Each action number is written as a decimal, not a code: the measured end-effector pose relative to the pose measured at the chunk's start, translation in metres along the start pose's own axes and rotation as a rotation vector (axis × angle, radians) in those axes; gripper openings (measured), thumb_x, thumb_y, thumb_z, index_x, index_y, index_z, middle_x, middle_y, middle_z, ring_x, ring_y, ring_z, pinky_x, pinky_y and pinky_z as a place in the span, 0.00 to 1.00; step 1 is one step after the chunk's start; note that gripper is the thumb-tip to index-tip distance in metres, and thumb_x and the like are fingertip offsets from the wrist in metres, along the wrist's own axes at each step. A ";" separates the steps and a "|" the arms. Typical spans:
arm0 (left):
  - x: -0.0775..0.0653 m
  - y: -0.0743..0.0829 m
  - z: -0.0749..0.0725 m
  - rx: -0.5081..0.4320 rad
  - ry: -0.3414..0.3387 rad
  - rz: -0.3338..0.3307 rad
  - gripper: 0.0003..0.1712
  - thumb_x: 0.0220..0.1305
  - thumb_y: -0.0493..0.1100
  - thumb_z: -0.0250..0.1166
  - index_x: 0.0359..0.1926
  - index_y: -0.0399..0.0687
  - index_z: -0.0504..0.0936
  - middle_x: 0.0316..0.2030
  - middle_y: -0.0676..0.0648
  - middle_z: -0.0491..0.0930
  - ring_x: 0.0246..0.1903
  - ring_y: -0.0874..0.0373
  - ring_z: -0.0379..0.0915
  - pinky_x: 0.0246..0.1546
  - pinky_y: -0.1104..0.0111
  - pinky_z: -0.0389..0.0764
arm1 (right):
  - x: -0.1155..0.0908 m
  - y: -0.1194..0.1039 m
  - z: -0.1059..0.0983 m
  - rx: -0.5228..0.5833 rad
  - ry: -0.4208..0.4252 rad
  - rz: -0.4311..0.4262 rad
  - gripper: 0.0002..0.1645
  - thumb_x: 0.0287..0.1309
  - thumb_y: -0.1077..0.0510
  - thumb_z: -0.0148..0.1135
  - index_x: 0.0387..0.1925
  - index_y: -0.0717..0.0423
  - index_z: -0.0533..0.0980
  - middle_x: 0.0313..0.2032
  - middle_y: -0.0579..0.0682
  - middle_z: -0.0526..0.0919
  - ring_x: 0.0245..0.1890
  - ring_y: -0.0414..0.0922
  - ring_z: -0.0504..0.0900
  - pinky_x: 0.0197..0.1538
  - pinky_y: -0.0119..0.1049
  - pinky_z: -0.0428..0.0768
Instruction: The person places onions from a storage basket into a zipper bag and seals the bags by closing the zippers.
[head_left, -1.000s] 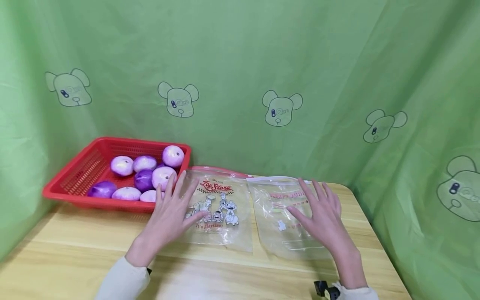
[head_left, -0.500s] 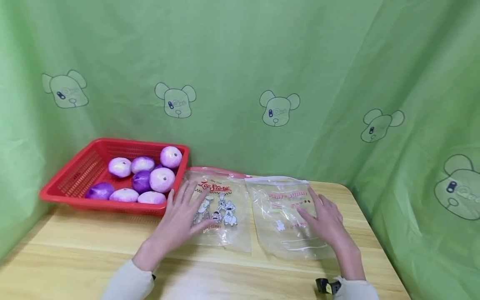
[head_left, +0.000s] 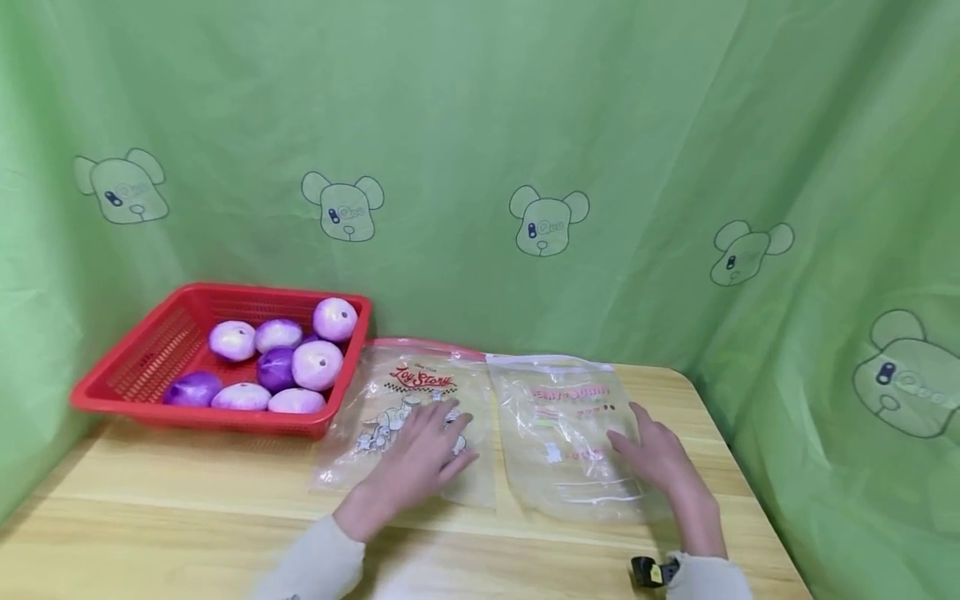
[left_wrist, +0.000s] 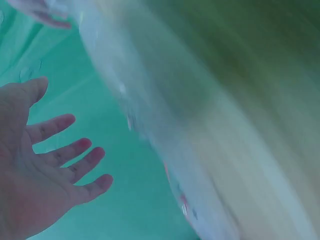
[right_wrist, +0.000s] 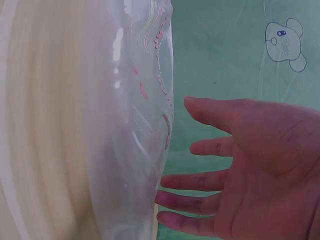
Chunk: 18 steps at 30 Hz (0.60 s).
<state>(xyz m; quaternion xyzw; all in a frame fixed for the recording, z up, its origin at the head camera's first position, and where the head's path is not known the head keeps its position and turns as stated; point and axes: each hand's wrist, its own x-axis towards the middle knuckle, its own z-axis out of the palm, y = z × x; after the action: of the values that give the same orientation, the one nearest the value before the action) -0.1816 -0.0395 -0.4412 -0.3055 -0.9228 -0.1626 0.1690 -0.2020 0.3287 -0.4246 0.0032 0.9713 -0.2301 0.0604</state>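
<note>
Two clear zip bags lie side by side on the wooden table. The left bag (head_left: 397, 387) has a red zip strip and cartoon figures under red lettering. A white zip strip tops the right bag (head_left: 536, 458), which carries pink print. My left hand (head_left: 420, 454) hovers over the left bag, covering part of its figures; in the left wrist view its fingers are spread and hold nothing. At the outer side of the right bag is my right hand (head_left: 656, 450). The right wrist view shows its loosely extended fingers (right_wrist: 195, 182), tips close at the plastic.
A red basket (head_left: 112, 404) with several purple-and-white onions (head_left: 276, 369) stands at the table's back left. A green curtain (head_left: 450, 100) with bear-head drawings hangs behind and along both sides. The wooden table (head_left: 187, 508) extends in front of the basket and bags.
My left hand has moved right, from the basket's near corner to over the left bag's figures. My right hand has shifted slightly down beside the right bag. The head view has turned a little.
</note>
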 end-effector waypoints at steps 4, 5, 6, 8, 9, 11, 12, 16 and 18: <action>0.013 0.023 0.014 -0.017 -0.066 0.051 0.30 0.71 0.58 0.58 0.65 0.44 0.73 0.64 0.35 0.71 0.63 0.41 0.69 0.65 0.46 0.67 | 0.000 0.004 0.001 -0.010 0.015 0.020 0.48 0.71 0.42 0.51 0.74 0.72 0.46 0.65 0.81 0.60 0.63 0.77 0.60 0.63 0.69 0.64; 0.014 0.029 0.016 -0.030 -0.079 0.059 0.31 0.71 0.58 0.57 0.66 0.44 0.72 0.64 0.35 0.71 0.62 0.41 0.70 0.65 0.46 0.68 | 0.001 0.005 0.002 -0.013 0.020 0.022 0.48 0.71 0.43 0.51 0.74 0.72 0.47 0.64 0.81 0.60 0.63 0.78 0.61 0.63 0.69 0.64; 0.016 0.035 0.018 -0.049 -0.094 0.065 0.31 0.72 0.58 0.56 0.66 0.45 0.72 0.64 0.35 0.71 0.62 0.42 0.71 0.64 0.47 0.70 | 0.001 0.006 0.002 -0.019 0.025 0.023 0.47 0.71 0.43 0.52 0.73 0.73 0.48 0.64 0.81 0.60 0.62 0.78 0.61 0.62 0.69 0.64; 0.018 0.047 0.022 -0.086 -0.109 0.083 0.31 0.73 0.58 0.55 0.68 0.46 0.71 0.64 0.36 0.71 0.60 0.42 0.74 0.61 0.48 0.73 | 0.000 0.007 0.004 -0.032 0.032 0.025 0.46 0.71 0.45 0.53 0.73 0.74 0.49 0.63 0.81 0.61 0.61 0.79 0.61 0.62 0.70 0.63; 0.018 0.051 0.025 -0.105 -0.111 0.096 0.30 0.73 0.58 0.55 0.67 0.47 0.72 0.64 0.36 0.72 0.57 0.43 0.76 0.59 0.50 0.75 | 0.001 0.008 0.004 -0.037 0.033 0.029 0.46 0.70 0.45 0.53 0.72 0.74 0.50 0.63 0.81 0.62 0.60 0.80 0.60 0.62 0.70 0.63; 0.018 0.060 0.028 -0.148 -0.126 0.120 0.28 0.74 0.57 0.54 0.66 0.48 0.74 0.63 0.36 0.72 0.52 0.45 0.80 0.55 0.53 0.79 | 0.001 0.009 0.005 -0.039 0.030 0.044 0.46 0.70 0.45 0.53 0.72 0.75 0.50 0.63 0.82 0.61 0.60 0.81 0.60 0.62 0.71 0.62; 0.018 0.064 0.029 -0.160 -0.136 0.133 0.27 0.74 0.57 0.53 0.66 0.48 0.75 0.63 0.37 0.73 0.49 0.47 0.82 0.53 0.55 0.81 | 0.001 0.009 0.005 -0.043 0.033 0.052 0.46 0.70 0.45 0.53 0.72 0.75 0.50 0.63 0.82 0.62 0.60 0.81 0.60 0.62 0.71 0.63; 0.016 0.072 0.031 -0.190 -0.198 0.170 0.25 0.75 0.57 0.53 0.62 0.48 0.79 0.60 0.38 0.76 0.47 0.50 0.83 0.50 0.62 0.83 | 0.002 0.012 0.004 -0.047 0.038 0.112 0.46 0.71 0.44 0.50 0.71 0.76 0.50 0.64 0.81 0.60 0.61 0.81 0.58 0.62 0.71 0.62; 0.015 0.075 0.031 -0.182 -0.223 0.180 0.24 0.74 0.57 0.54 0.60 0.48 0.80 0.58 0.40 0.78 0.49 0.51 0.82 0.49 0.64 0.82 | 0.003 0.014 0.003 -0.056 0.041 0.136 0.47 0.71 0.42 0.49 0.71 0.76 0.50 0.64 0.81 0.60 0.61 0.81 0.59 0.61 0.71 0.63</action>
<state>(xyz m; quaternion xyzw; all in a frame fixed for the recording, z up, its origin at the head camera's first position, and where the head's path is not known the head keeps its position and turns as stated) -0.1537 0.0378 -0.4479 -0.4171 -0.8863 -0.1947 0.0512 -0.2042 0.3396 -0.4334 0.0722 0.9759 -0.1983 0.0558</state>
